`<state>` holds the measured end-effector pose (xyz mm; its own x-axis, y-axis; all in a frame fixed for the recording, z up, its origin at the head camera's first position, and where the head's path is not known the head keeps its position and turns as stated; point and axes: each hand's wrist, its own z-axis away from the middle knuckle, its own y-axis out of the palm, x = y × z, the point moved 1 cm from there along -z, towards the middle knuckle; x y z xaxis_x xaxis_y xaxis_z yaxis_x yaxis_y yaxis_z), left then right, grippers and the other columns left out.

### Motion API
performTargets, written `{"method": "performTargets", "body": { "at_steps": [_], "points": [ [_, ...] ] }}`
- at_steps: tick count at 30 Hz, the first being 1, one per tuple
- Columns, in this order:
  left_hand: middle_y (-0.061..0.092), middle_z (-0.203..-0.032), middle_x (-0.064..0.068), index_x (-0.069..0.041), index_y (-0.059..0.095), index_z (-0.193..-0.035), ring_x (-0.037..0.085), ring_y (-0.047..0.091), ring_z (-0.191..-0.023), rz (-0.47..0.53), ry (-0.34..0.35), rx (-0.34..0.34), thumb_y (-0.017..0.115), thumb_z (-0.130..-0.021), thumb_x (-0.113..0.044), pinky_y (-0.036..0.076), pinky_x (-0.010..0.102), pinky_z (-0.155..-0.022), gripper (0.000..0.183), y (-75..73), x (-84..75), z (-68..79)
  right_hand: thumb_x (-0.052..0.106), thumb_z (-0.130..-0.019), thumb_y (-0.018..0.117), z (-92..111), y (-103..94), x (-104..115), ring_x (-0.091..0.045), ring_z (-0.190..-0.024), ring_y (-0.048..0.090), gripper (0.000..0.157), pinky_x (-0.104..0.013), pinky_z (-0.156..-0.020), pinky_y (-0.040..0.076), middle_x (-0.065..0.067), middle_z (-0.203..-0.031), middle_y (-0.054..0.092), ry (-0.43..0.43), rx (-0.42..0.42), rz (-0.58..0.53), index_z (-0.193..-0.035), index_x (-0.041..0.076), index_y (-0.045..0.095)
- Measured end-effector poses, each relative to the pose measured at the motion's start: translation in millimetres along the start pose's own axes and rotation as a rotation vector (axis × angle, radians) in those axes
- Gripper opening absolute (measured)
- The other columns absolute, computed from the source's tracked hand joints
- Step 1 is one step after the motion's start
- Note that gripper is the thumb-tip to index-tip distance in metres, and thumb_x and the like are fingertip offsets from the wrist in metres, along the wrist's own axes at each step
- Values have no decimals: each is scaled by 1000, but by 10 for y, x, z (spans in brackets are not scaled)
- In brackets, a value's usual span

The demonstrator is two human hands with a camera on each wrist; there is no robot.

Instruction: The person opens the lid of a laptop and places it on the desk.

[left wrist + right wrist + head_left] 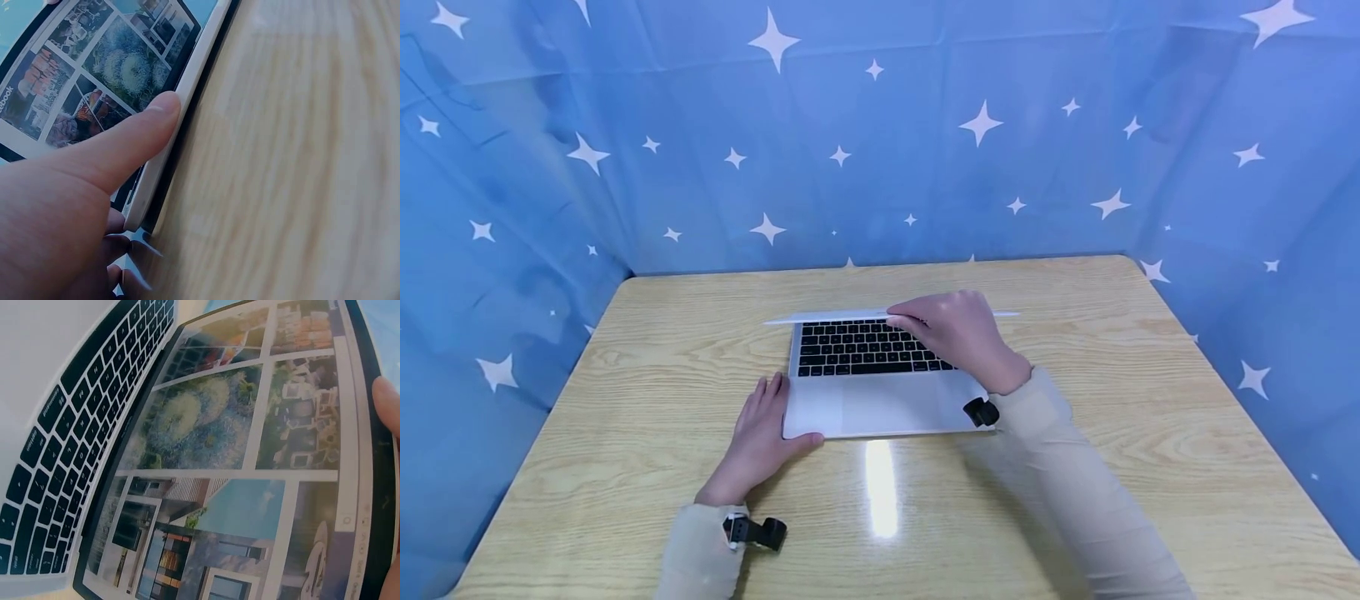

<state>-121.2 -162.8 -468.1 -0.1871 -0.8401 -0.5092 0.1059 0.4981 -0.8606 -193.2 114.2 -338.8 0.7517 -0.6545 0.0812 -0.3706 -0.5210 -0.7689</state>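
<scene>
A silver laptop [891, 404] lies on the table with its lid [835, 317] raised, seen nearly edge-on from the head. My right hand [962, 337] reaches over the black keyboard [861, 346] and pinches the lid's top edge between thumb and fingers. Photos fill the lit screen [206, 419] in the right wrist view. At the base's front left corner rests my left hand [763, 429], its thumb [150, 125] along the front edge and its extended fingers against the left side.
The light wood-grain table [647, 400] extends around the laptop. A blue curtain with white stars [917, 167] hangs behind the table and down both sides. Black wrist cameras sit at both cuffs, the right one [981, 412] over the laptop's front right corner.
</scene>
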Motion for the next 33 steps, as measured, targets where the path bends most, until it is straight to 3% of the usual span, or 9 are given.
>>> {"method": "performTargets", "body": {
  "at_steps": [19,25,33],
  "points": [
    [10,-147,17,-3,18,-142,34,-1,-133,9,-23,15,59,-69,-65,3,50,-105,104,-4,-16,9,38,-86,57,-124,-38,-124,-6,-70,62,23,-25,-50,45,8,-86,67,11,103,-3,-91,21,71],
    [10,-147,18,-2,18,-142,35,0,-133,4,-21,15,59,-69,-65,4,51,-105,104,-3,-7,12,40,-85,56,-152,-43,-117,-6,-63,59,25,-23,-44,38,7,-80,66,18,95,16,-86,20,72],
    [11,-147,18,-1,19,-141,35,0,-133,7,-13,7,60,-70,-63,3,50,-105,103,2,-22,9,36,-85,58,-195,-75,-95,-5,-50,52,26,-24,-43,38,4,-66,64,-18,71,41,-79,15,72]
  ]
}}
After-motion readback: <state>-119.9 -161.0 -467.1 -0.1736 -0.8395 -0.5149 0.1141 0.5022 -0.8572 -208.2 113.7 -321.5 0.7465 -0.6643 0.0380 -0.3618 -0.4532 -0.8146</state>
